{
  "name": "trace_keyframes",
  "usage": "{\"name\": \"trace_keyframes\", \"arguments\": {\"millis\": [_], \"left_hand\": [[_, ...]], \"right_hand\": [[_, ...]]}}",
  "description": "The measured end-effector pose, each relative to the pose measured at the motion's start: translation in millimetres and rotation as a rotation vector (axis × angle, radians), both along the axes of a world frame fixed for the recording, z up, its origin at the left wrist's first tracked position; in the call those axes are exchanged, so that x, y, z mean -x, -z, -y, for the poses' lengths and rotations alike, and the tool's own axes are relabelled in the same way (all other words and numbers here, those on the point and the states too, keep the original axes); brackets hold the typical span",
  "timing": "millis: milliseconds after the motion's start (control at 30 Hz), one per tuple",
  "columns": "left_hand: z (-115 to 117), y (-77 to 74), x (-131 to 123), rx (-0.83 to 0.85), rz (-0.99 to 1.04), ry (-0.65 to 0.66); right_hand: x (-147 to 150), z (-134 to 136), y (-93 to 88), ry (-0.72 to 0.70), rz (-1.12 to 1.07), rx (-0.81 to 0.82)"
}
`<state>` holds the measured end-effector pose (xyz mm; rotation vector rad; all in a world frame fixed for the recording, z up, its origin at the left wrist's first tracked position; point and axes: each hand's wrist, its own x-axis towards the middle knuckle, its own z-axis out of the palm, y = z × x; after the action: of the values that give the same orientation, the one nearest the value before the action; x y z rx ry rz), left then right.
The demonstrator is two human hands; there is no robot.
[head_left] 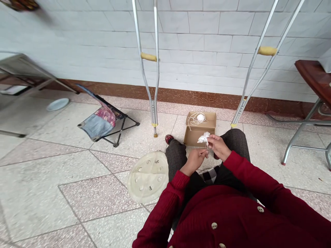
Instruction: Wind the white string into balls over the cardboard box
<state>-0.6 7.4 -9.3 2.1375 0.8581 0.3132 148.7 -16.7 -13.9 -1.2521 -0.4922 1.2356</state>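
Observation:
My left hand (195, 161) and my right hand (218, 147) are raised together over my knees, pinching a small tuft of white material (203, 138) with a thin white cord (207, 145) hanging from it. Just beyond my hands, an open cardboard box (192, 137) on the floor holds a loop of white cord (193, 119) and a white ball (200, 117). To my left on the floor lies a round, pale plastic disc (137, 189) with several small items on it.
Two aluminium crutches (152, 86) with yellow grips stand upright in front of the tiled wall (201, 41), and a second (258, 69) stands to the right. A low folding stool (108, 119) and a pale plate (58, 104) are on the floor at left. A metal-legged bench (307, 117) stands at right.

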Motion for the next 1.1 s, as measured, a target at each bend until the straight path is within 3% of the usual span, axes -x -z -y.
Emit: {"name": "trace_keyframes", "arguments": {"millis": [133, 267, 367, 433, 500, 633, 733, 800, 867, 1000, 1033, 1100], "left_hand": [[-13.6, 4.7, 16.4, -0.032, -0.015, -0.081], [-27.6, -7.8, 20.0, -0.182, -0.053, 0.019], [-32.7, -16.7, 14.4, -0.304, -0.063, 0.075], [-33.3, -20.5, 10.1, -0.39, -0.077, 0.086], [-29.9, -21.7, 6.0, -0.446, -0.109, 0.07], [-7.7, -11.1, 0.6, -0.383, -0.153, 0.003], [11.5, 5.0, 2.6, -0.169, -0.098, 0.007], [16.9, 13.3, 6.8, -0.021, -0.035, 0.012], [13.7, 16.9, 11.2, 0.057, 0.016, 0.027], [-9.2, 11.1, 15.2, -0.042, 0.011, 0.154], [-14.7, 8.0, 14.8, -0.089, -0.013, 0.176], [-20.9, 1.3, 12.5, -0.171, -0.066, 0.182]], "right_hand": [[0.0, 29.3, -10.5, -0.122, 0.115, 0.004], [-6.1, 48.4, -10.0, -0.293, 0.122, 0.015], [-9.4, 49.0, -4.2, -0.495, 0.132, 0.045], [-10.9, 43.6, 4.6, -0.557, 0.179, 0.108], [-12.2, 33.4, 15.8, -0.435, 0.267, 0.141], [-11.2, 5.5, 28.5, 0.041, 0.309, 0.091], [-6.7, -0.9, 20.1, 0.097, 0.177, 0.057], [-4.5, 9.1, 10.2, -0.009, 0.025, 0.037], [-4.7, 27.3, 3.0, -0.227, -0.09, 0.055], [-10.8, 57.0, 8.8, -0.629, -0.082, 0.221], [-12.6, 58.5, 13.8, -0.648, -0.017, 0.258], [-15.0, 52.8, 24.5, -0.54, 0.204, 0.273]]}}
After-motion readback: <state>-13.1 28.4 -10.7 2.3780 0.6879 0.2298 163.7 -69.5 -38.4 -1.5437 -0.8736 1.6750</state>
